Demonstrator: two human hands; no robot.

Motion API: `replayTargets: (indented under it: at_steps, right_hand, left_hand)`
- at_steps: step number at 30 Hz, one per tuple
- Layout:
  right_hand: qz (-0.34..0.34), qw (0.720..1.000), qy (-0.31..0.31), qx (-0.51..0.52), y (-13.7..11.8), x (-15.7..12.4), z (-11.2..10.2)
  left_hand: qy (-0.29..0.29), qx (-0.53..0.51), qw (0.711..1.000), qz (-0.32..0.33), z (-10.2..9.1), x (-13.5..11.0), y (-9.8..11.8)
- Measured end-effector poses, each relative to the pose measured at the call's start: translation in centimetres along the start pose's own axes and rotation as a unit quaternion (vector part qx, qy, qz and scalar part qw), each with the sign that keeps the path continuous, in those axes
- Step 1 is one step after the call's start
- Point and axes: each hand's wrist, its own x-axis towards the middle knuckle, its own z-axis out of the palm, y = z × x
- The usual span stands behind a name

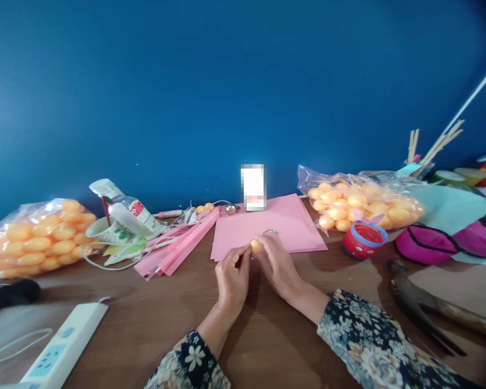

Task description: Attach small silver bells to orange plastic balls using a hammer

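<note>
A small orange ping-pong ball point(256, 246) sits between my two hands, above the front edge of a stack of pink paper point(235, 229). My right hand point(275, 265) is closed around the ball from the right. At the ball's left side, my left hand point(231, 275) makes a pinch with thumb and fingers; whatever lies between those fingertips is too small to make out. Just behind my right hand, a little silver item point(270, 231) rests on the paper, partly covered by the hand.
Clear bags of orange balls lie at left point(44, 237) and right point(356, 202). Pink paper strips point(178, 243), a plastic bottle point(133, 208) and a power strip point(60, 346) are leftward. Rightward are a red cup point(358, 246), purple pouches point(425, 244) and a wooden-handled tool point(421, 302).
</note>
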Motion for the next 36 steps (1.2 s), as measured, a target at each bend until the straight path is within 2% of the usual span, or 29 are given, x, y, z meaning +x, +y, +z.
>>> replayTargets:
  at_steps: [9,24,28,32,36]
  right_hand:
    - [0.012,0.999,0.006,0.032,-0.5,0.1,-0.3]
    - [0.003,0.999,0.031,0.044,-0.8,0.2,-0.3]
    - [0.037,0.996,0.04,0.065,-1.0,0.2,-0.3]
    - [0.091,0.987,0.038,0.128,-0.8,0.2,0.0]
    - [0.118,0.976,0.039,0.178,-1.0,0.4,0.1]
  left_hand:
    - [0.005,-0.016,0.999,-0.028,0.2,-0.1,0.0]
    - [0.014,-0.047,0.998,-0.035,0.1,0.0,0.0]
    - [0.007,-0.06,0.998,-0.025,0.2,-0.1,0.0]
    - [-0.007,-0.092,0.995,-0.024,0.3,-0.2,0.2]
    - [-0.006,-0.147,0.985,-0.092,0.6,-0.1,-0.2]
